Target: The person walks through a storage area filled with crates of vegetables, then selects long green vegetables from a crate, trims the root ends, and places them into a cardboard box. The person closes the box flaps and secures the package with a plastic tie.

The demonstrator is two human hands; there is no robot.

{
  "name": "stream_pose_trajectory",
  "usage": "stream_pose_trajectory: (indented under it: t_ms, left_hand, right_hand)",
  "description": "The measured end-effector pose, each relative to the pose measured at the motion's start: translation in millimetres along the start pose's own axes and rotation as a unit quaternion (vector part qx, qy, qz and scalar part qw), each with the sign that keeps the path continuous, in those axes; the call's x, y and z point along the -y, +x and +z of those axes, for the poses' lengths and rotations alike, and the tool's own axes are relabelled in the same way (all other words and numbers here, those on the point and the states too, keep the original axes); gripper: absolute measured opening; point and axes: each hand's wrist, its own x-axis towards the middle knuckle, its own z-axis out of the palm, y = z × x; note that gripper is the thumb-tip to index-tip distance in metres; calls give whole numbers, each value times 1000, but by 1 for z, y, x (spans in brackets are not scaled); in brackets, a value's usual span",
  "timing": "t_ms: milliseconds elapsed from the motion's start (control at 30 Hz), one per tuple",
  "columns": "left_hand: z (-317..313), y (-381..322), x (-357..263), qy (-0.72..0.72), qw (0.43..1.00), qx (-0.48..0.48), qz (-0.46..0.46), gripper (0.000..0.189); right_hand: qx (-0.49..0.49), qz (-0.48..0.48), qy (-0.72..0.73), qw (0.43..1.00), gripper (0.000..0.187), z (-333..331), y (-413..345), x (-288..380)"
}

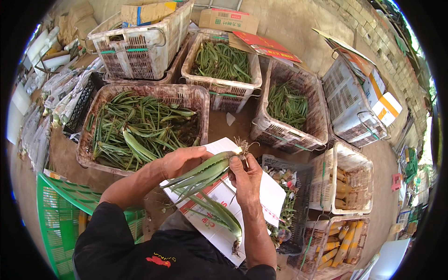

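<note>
An aloe plant (pixel 206 168) with a root clump (pixel 242 147) lies across both hands, its leaves pointing down to the left. My right hand (pixel 245 176) grips it near its base, just below the roots. Along the upper side of the leaves rests my left hand (pixel 183 161), fingers partly hidden behind them; whether it grips is unclear. A second aloe plant (pixel 227 218), roots towards me, lies on a flattened cardboard sheet (pixel 206 229) over my lap. Beyond my left forearm, a stained plastic crate (pixel 204 112) holds many loose aloe plants (pixel 140 122).
More aloe fills a white crate (pixel 257 75) and a stained crate (pixel 316 94) ahead. A black crate (pixel 304 210) with scraps stands at my right, beside crates of yellow-wrapped bundles (pixel 344 245). A green plastic basket (pixel 56 217) is at my left, wrapped bundles (pixel 63 91) beyond.
</note>
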Motion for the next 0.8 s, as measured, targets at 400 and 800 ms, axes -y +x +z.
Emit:
stream_pose_trajectory:
  t_ms: [400,800]
  left_hand:
    - [15,-7,3,249,964,-32,89,54]
    - [34,12,46,-214,958,190,-31,66]
  right_hand:
    - [26,-69,-99,992,16,-18,4,-8]
    - [-43,-107,-23,993,38,-27,27,-25]
